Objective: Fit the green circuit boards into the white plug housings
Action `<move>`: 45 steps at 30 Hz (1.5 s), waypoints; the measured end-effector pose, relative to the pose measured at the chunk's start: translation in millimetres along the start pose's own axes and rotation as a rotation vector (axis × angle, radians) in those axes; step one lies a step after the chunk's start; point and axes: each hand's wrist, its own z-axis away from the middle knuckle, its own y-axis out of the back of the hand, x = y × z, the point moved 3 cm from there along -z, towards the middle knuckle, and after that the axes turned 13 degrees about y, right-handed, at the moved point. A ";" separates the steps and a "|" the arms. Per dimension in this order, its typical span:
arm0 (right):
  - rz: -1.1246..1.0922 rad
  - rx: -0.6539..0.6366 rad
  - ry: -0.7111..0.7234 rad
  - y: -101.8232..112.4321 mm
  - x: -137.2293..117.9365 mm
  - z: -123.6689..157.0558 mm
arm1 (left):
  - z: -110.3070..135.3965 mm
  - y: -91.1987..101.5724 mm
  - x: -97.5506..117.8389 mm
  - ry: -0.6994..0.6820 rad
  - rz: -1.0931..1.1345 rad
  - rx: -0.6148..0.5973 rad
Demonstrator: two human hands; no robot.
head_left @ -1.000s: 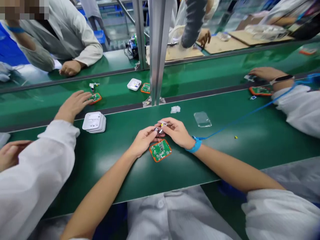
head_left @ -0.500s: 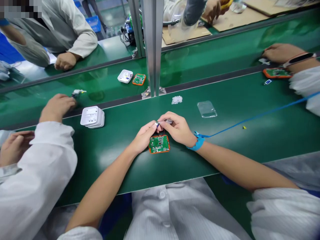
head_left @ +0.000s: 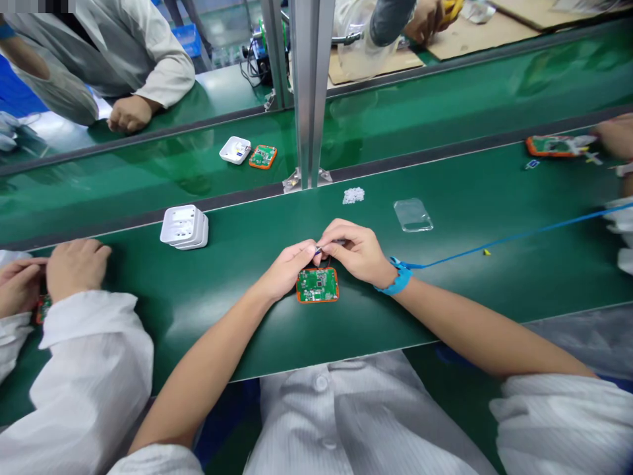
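Observation:
A green circuit board with an orange rim (head_left: 317, 285) lies flat on the green bench top (head_left: 445, 290) in front of me. Just above its far edge my left hand (head_left: 287, 269) and my right hand (head_left: 356, 251) meet, fingers pinched together on a small silvery part (head_left: 318, 248) that is too small to name. A thin red wire seems to run from that part down to the board. My right wrist wears a blue strap (head_left: 395, 280) with a blue cord (head_left: 519, 234) leading off to the right.
A stack of white plastic housings (head_left: 184, 226) stands to the left; a heap of tiny white parts (head_left: 353, 194) and a clear bag (head_left: 413, 214) lie beyond my hands. An aluminium post (head_left: 309, 92) rises behind. Co-workers' hands work at the left (head_left: 74, 267) and far right (head_left: 616, 135).
The board has turned square to me. The co-worker on the left has pulled the hand back from the conveyor to the near bench. A white housing and board on the belt drifted left.

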 end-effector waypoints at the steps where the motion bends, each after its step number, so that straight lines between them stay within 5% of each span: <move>1: 0.006 -0.008 0.013 0.2 -0.4 -0.2 | 0.0 0.1 -0.7 0.011 0.002 0.004; 12: 0.127 -0.203 0.056 0.5 -3.3 -12.4 | -3.7 8.2 -8.4 0.073 0.017 -0.012; 16: 0.278 -0.240 0.098 4.5 -12.1 -12.8 | -2.2 11.1 0.6 0.048 -0.154 0.026; 18: 0.301 -0.279 0.050 9.5 -9.7 -10.6 | 8.4 24.6 17.3 -0.045 -0.433 0.157; 22: 0.322 -0.542 -0.092 13.0 1.3 -3.0 | 62.0 80.4 75.4 -0.203 -1.135 0.685; 25: 0.734 -0.609 -0.069 14.1 -8.0 0.9 | 99.7 129.6 112.6 0.154 -1.520 0.890; 28: 1.054 -0.682 -0.182 13.7 -23.4 4.9 | 108.4 164.6 130.3 0.459 -1.681 0.788; 31: 1.020 -0.802 -0.342 13.1 -30.5 8.2 | 97.3 178.9 137.0 0.554 -1.747 0.633; 35: 0.939 -0.780 -0.344 15.5 -31.8 5.9 | 91.5 172.5 153.8 0.486 -1.794 0.620; 39: 0.865 -0.689 -0.211 8.3 -29.7 4.2 | 83.9 138.8 166.1 -0.033 -1.543 0.782; 42: 0.810 -0.600 -0.092 -1.4 -26.9 2.4 | 54.6 101.8 140.6 -0.368 -1.159 0.728; 45: 0.725 -0.600 0.080 -3.7 -28.1 -2.3 | 20.4 62.8 96.8 -0.392 -0.756 0.644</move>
